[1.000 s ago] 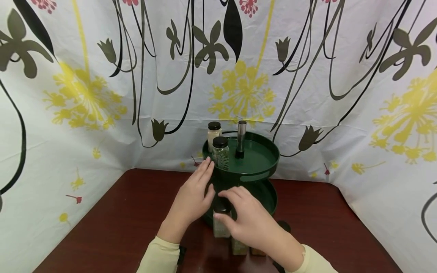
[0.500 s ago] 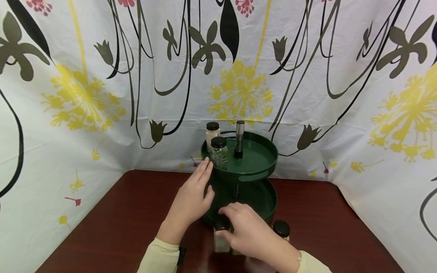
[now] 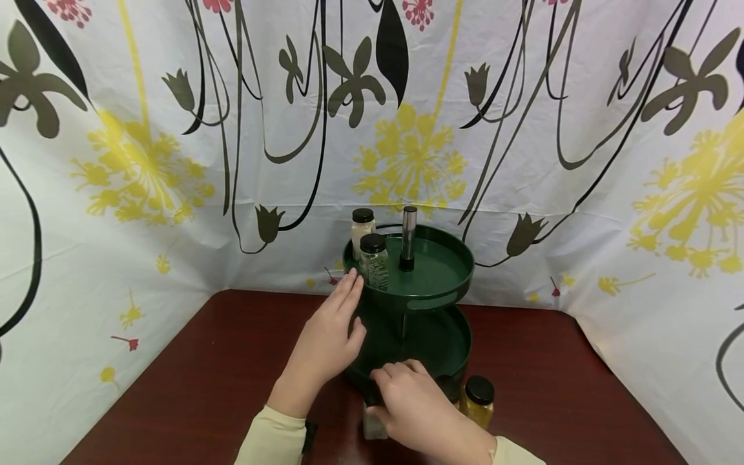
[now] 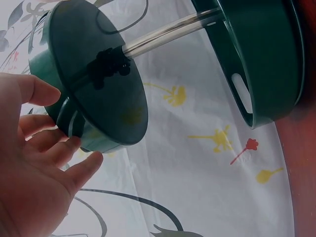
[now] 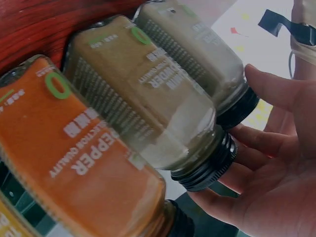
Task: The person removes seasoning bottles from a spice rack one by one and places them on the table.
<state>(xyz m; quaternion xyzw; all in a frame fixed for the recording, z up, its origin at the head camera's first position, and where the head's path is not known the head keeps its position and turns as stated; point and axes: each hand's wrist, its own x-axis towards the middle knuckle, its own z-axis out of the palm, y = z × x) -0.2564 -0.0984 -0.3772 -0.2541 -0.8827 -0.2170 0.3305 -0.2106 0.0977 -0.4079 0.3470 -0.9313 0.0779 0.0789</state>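
My left hand (image 3: 328, 332) rests its fingertips against the wall of the green upper tray (image 3: 438, 298), also seen from below in the left wrist view. Its fingers (image 4: 64, 150) lie along the tray's side without wrapping round it. In front of the two-tier stand, my right hand (image 3: 415, 410) holds a spice jar (image 3: 374, 426) by its black lid, between thumb and fingers. This jar of pale powder (image 5: 197, 54) appears in the right wrist view beside a tan powder jar (image 5: 143, 94) and an orange pepper jar (image 5: 89, 163). My right fingers also lie close to the tan jar's lid.
A herb jar (image 3: 374, 268) and a cream-coloured jar (image 3: 363, 229) stand on the upper tray's left side, near the metal post (image 3: 409, 232). Below is the green lower tray (image 3: 438, 342). A yellow jar (image 3: 478, 407) stands at the right on the dark red table (image 3: 558, 387).
My right hand has moved down and nearer to me with the pale jar, away from the lower tray. My left hand stays at the upper tray. The yellow jar has come into fuller view.
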